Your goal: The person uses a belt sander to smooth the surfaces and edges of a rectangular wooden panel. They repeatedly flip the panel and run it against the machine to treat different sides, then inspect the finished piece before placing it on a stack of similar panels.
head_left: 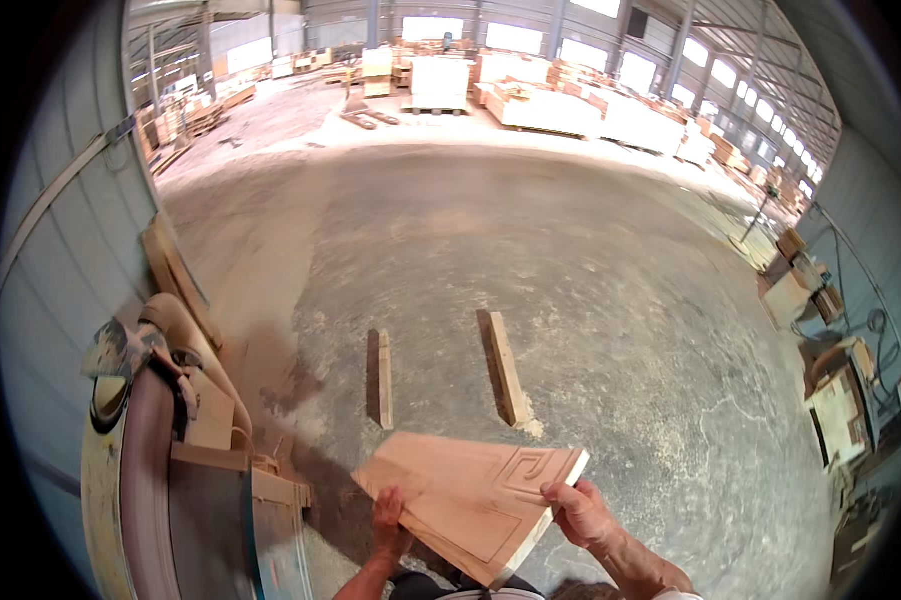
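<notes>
Carved wooden panel (460,490) is held above the concrete floor (630,310), carved face visible, left hand (390,522) and right hand (582,512) clamped on opposite edges, apparently to share its weight. Beyond, two wooden strips (505,370) lie spaced apart.

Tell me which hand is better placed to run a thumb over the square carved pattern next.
The right hand, I'd judge: its thumb already rests on the wooden panel close by the square carved pattern, while the left hand holds the panel's left side, farther from it.
</notes>
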